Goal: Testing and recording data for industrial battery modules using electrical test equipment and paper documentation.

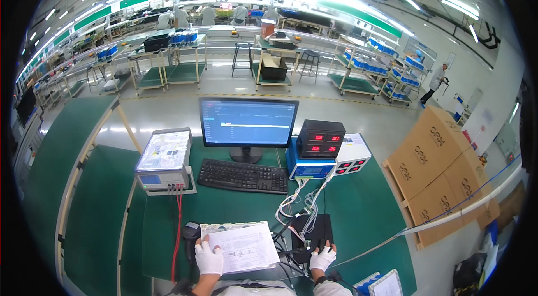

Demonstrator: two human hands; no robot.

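My left hand [209,258], in a white glove with bare fingertips, lies on the left edge of a printed paper sheet [246,248]. Its fingers are apart. Under the sheet, a pale board or tray [235,227] shows along the far edge. My right hand [323,257], gloved the same way, is at the near right corner of a flat black pad or case [322,226]. Its fingers curl down, and what lies beneath them is hidden. Black and white cables [287,240] run between the sheet and the pad. A black handheld scanner [191,231] lies beside my left hand.
Behind are a keyboard [242,176], a monitor [249,122], a bench instrument [163,158] with red leads [179,212], and stacked boxes with red displays [320,139]. Large cartons [443,167] stand right; green shelves [95,212] stand left. A person [436,80] walks far right.
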